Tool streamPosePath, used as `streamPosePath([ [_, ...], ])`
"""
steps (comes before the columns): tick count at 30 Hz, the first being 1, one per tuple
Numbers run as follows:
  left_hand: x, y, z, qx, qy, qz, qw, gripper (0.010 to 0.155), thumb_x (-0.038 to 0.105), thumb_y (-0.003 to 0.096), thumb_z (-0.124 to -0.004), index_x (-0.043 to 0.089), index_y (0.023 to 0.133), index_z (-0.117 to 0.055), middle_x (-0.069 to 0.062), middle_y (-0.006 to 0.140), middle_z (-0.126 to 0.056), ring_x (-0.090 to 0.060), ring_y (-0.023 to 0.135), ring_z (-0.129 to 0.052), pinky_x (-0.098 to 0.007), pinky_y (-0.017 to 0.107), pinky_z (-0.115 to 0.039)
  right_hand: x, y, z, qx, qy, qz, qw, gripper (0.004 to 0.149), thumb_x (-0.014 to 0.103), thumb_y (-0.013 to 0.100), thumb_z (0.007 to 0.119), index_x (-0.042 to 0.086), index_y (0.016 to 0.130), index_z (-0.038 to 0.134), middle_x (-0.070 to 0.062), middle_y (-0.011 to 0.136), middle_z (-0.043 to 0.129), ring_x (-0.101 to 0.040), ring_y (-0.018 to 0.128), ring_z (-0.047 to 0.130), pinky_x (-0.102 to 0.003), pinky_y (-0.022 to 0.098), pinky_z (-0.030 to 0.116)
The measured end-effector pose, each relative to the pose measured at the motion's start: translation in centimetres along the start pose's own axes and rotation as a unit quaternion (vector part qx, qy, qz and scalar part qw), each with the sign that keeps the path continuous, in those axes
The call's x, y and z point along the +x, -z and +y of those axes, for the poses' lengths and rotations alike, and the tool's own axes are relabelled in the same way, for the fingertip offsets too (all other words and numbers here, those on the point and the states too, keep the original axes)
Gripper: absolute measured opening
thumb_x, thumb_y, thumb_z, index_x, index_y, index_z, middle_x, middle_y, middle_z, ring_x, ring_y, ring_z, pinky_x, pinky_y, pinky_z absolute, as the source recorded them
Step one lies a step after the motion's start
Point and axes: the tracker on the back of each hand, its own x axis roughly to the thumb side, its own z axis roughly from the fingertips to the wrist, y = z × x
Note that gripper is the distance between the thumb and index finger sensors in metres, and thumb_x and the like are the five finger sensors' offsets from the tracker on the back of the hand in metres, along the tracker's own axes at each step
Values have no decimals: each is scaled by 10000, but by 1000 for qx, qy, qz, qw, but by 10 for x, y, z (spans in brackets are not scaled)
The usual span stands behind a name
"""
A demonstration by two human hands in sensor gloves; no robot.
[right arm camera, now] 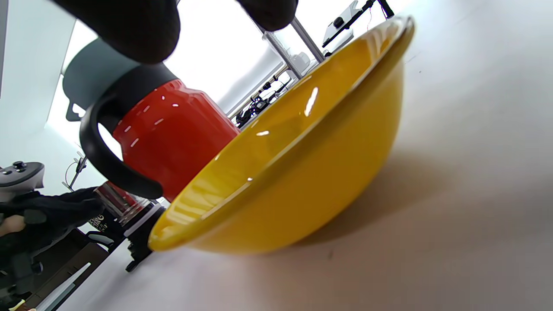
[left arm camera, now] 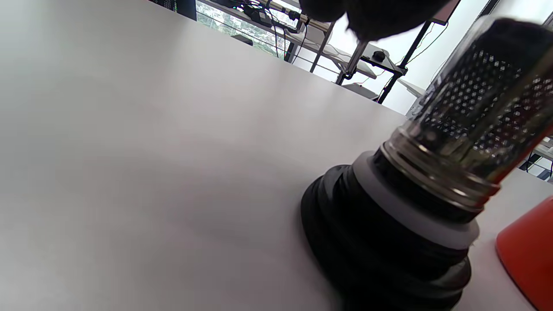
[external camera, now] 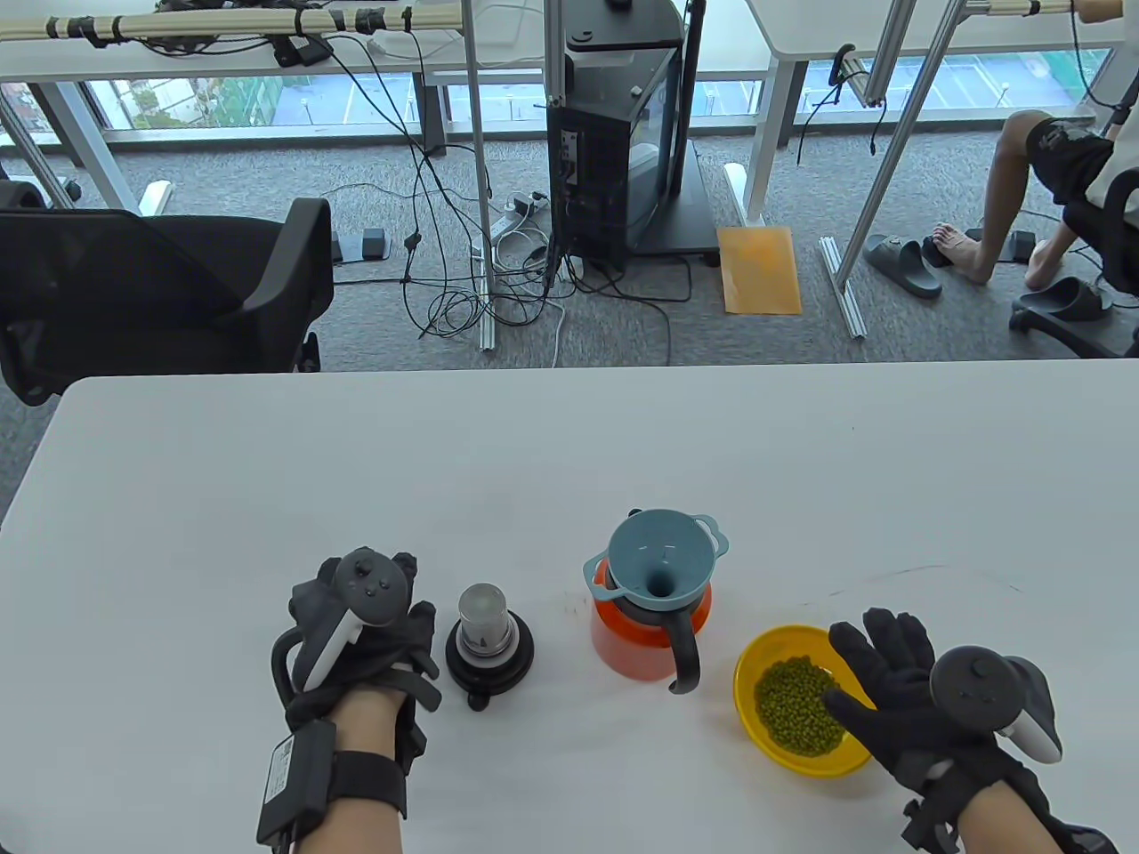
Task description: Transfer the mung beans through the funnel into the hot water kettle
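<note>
An orange kettle (external camera: 636, 645) with a black handle stands on the white table, and a blue funnel (external camera: 663, 556) sits in its mouth. To its right is a yellow bowl (external camera: 756, 649) holding green mung beans (external camera: 796, 703). My right hand (external camera: 854, 667) is open, fingers spread over the bowl's right rim and thumb above the beans. In the right wrist view the bowl (right arm camera: 302, 172) fills the middle, with the kettle (right arm camera: 173, 138) behind it and my fingertips (right arm camera: 129, 26) above. My left hand (external camera: 414, 614) rests empty on the table, left of the kettle's lid.
The kettle's black lid with a metal strainer (external camera: 488, 645) stands upside down between my left hand and the kettle, and shows close in the left wrist view (left arm camera: 389, 224). The white table (external camera: 267, 463) stretches far beyond. A black office chair (external camera: 160, 294) stands past its far edge.
</note>
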Motion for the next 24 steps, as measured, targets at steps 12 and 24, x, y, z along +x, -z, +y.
streamPosePath([
  [12, -11, -15, -54, 36, 29, -47, 998, 685, 510, 484, -672, 347, 1096, -413, -46, 1169, -131, -382, 1037, 9, -690, 683, -82, -8, 2, -1, -12, 15, 16, 1000, 770, 483, 558, 675, 65, 1137, 387, -357, 1021, 27, -639, 835, -71, -800, 536, 151],
  [24, -24, -15, -57, 36, 2, -50, 998, 683, 514, 485, -669, 342, 1098, -420, -46, 1169, -121, -382, 1033, 25, -692, 679, -75, 3, 14, -25, -3, 80, 8, 997, 614, 318, 549, 723, 99, 1102, 572, -352, 1056, 138, -641, 871, -3, -807, 545, 179],
])
